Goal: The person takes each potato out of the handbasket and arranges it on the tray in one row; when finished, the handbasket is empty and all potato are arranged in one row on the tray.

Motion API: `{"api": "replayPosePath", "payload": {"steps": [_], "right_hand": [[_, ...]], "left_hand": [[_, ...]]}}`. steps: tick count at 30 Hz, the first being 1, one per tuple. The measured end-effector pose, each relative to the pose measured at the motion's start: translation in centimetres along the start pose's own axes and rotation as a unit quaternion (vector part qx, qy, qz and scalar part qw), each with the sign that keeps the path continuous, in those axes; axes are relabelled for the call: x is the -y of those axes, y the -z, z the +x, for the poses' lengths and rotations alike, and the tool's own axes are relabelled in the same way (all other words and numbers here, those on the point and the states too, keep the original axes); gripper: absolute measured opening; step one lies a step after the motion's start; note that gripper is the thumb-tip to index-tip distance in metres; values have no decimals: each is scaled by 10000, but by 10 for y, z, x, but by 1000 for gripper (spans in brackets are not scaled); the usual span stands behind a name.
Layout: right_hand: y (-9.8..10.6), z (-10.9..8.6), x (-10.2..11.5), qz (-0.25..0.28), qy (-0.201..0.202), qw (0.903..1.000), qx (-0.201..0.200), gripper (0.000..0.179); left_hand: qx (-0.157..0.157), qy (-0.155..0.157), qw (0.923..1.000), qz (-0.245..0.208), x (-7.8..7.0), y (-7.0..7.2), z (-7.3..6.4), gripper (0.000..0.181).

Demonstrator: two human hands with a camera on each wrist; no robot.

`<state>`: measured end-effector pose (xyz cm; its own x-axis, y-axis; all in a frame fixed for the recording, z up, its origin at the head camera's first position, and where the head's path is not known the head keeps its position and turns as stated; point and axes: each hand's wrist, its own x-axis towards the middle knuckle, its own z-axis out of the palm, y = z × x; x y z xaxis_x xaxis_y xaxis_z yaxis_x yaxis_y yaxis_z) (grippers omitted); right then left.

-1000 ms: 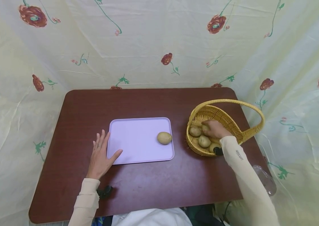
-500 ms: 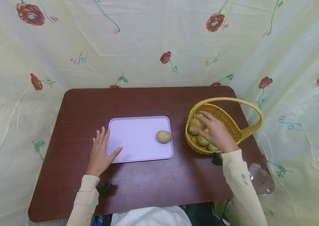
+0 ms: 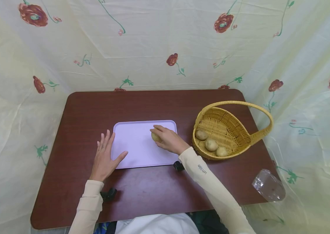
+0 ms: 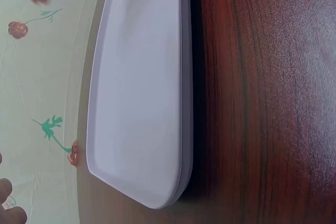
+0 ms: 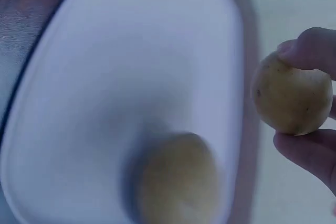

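Note:
My right hand (image 3: 169,139) grips a potato (image 5: 294,94) between thumb and fingertips, held over the right half of a lilac tray (image 3: 135,149). Beneath it, a second potato (image 5: 181,182) lies on the tray in the right wrist view; in the head view the hand covers that one. At the tray's left edge, my left hand (image 3: 104,159) stretches out with fingers straight and thumb spread over the near corner, holding nothing. Only a few of its fingertips (image 4: 10,203) show at the edge of the left wrist view.
A wicker basket (image 3: 226,130) with a tall arched handle stands on the right, with three potatoes (image 3: 211,145) inside. A crumpled clear plastic container (image 3: 268,185) sits at the right edge of the brown table (image 3: 153,191). A flowered curtain (image 3: 141,45) hangs behind.
My right hand has lifted a potato out of the basket and carried it left over the tray. My left hand has stayed at the tray's left edge.

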<state>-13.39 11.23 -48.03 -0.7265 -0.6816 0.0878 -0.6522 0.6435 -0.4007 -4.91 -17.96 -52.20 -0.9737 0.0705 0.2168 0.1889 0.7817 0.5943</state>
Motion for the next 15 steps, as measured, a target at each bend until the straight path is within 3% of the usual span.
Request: {"api": "replayPosePath", "payload": {"steps": [4,9,15], "right_hand": [[-28,10,-6,-135,-181,9988,434,51],[-43,13,-8,-527,-493,9939,839,50],[-54,14,-17,-715,-754,9908,866,52]], "left_hand": [[2,47,10000,-8,-2,1,-2,90],[-12,119,9999,15,-1,1,-4,90],[17,174,9998,6,2,-1,-6,91]]}}
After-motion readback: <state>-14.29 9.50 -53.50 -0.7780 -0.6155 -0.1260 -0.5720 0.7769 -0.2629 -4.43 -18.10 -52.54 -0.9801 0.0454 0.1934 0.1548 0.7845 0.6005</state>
